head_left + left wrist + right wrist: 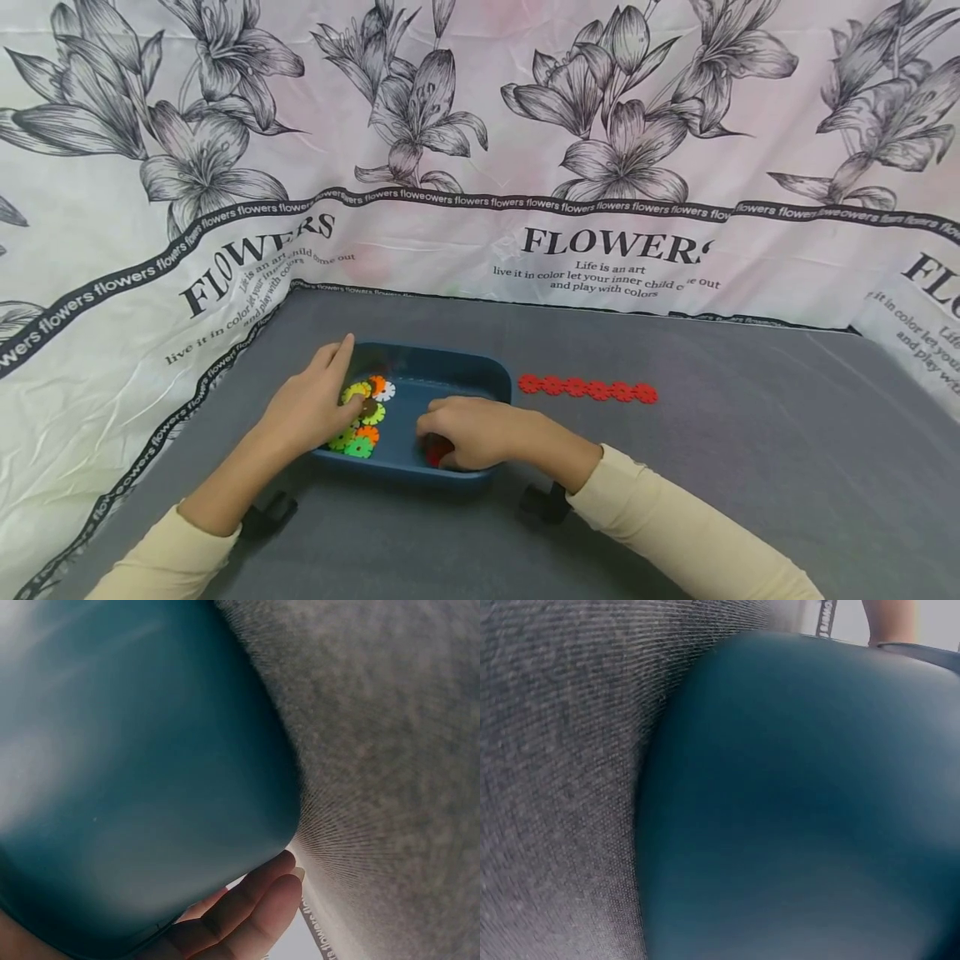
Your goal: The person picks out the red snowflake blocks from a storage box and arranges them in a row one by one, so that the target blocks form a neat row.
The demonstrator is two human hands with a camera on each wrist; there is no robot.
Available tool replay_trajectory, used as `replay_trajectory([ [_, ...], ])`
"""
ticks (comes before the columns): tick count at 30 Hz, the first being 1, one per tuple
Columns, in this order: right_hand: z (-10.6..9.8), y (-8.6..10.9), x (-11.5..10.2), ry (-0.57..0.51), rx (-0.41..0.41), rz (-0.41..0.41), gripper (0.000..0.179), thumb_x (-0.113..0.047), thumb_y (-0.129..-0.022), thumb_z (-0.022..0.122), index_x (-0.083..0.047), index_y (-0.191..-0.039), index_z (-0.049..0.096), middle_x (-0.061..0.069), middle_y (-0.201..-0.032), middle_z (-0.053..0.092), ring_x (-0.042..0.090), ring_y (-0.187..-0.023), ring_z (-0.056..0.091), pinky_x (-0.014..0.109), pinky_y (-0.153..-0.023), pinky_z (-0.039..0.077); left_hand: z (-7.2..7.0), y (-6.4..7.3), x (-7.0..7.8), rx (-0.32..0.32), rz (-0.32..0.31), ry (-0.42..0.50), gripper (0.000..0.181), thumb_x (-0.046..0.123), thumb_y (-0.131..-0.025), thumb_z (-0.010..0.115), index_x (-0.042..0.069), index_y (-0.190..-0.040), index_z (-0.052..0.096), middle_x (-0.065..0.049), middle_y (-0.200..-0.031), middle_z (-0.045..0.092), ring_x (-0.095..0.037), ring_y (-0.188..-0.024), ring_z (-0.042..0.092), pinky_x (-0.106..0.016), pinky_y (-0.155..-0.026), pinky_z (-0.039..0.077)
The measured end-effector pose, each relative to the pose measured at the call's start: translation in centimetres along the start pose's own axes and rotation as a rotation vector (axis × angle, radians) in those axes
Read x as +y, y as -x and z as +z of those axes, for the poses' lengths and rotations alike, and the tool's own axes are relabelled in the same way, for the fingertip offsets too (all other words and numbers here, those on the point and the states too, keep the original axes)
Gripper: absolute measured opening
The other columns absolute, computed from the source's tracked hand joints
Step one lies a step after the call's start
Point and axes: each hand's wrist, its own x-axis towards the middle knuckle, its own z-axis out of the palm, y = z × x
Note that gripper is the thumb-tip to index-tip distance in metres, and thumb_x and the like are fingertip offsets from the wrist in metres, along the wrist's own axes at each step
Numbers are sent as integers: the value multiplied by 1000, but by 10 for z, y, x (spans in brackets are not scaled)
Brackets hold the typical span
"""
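Nearest, 2 cream sleeves enter from the near left and near right, with dark wrist units below the wrists. Beyond them, a blue tray sits on the gray table, left of center, its long side toward the person, presumably so that both hands reach inside without stretching.

The right hand reaches over the right wall into the near right corner, fingers curled about a red disc. Whether it pinches the disc cannot be told; the right wrist view shows mainly the outer tray wall.

The left hand grasps the left wall: thumb inside, fingers outside against the tray. This hold probably steadies the container while the right hand works in it.

Contents gather at the left end: notched discs in green, orange, yellow and white, partly overlapping, some obscured by the left thumb. The middle floor is bare.

On the table, right of the tray's far half, 6 red discs form 1 straight row, apparently linked and probably kept outside to separate them from the mixed stock. Farthest stands a flower-printed cloth.
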Motion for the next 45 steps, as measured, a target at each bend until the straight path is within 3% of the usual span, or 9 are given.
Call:
replay_trajectory([
  [9, 3, -1, 3, -59, -11, 23, 12, -14, -89, 77, -17, -94, 67, -7, -88, 53, 7, -78, 50, 20, -67, 44, 2, 1, -1, 12, 12, 2, 84, 20, -92, 66, -5, -157, 19, -30, -152, 32, -19, -50, 45, -37, -52, 42],
  [15, -1, -1, 8, -135, -109, 2, 21, -7, -90, 73, -14, -109, 67, -5, -99, 56, 9, -86, 50, 21, -74, 45, 2, 0, 3, 5, 10, 2, 84, 20, -92, 66, -5, -157, 20, -30, -152, 32, -19, -54, 48, -39, -56, 45],
  [18, -4, -1, 11, -188, -168, -17, 25, 2, -89, 69, -13, -109, 66, -4, -98, 55, 11, -85, 49, 22, -74, 44, 3, 0, 4, 0, 12, 11, 84, 19, -92, 65, -4, -158, 19, -30, -152, 31, -19, -50, 44, -36, -52, 40],
  [21, -5, 0, 11, -213, -170, -42, 27, 10, -88, 66, -12, -103, 66, -3, -92, 56, 11, -79, 48, 22, -70, 44, 3, 0, 4, 4, 11, 12, 83, 19, -93, 65, -4, -158, 18, -29, -152, 31, -19, -49, 43, -35, -50, 38],
  [35, -1, 2, 12, -332, 23, -122, 17, 4, -88, 72, -11, -94, 69, -6, -85, 65, 5, -73, 55, 20, -70, 48, 1, -1, 1, 17, 12, 1, 83, 20, -93, 65, -4, -158, 19, -30, -152, 32, -19, -52, 45, -37, -53, 42],
  [39, -1, 4, 12, -380, 149, -129, 11, -1, -89, 74, -8, -97, 74, -2, -86, 71, 2, -76, 59, 20, -73, 51, 0, -1, 1, 9, 3, -5, 83, 20, -92, 66, -4, -158, 19, -29, -152, 32, -20, -56, 49, -41, -58, 47],
  [45, -1, 7, 12, -537, 339, -35, 14, -2, -91, 72, -7, -103, 75, 0, -93, 73, 11, -74, 66, 25, -70, 54, 0, -1, 1, 18, 12, -21, 84, 21, -92, 67, -5, -157, 22, -30, -150, 34, -22, -63, 55, -49, -68, 52],
])
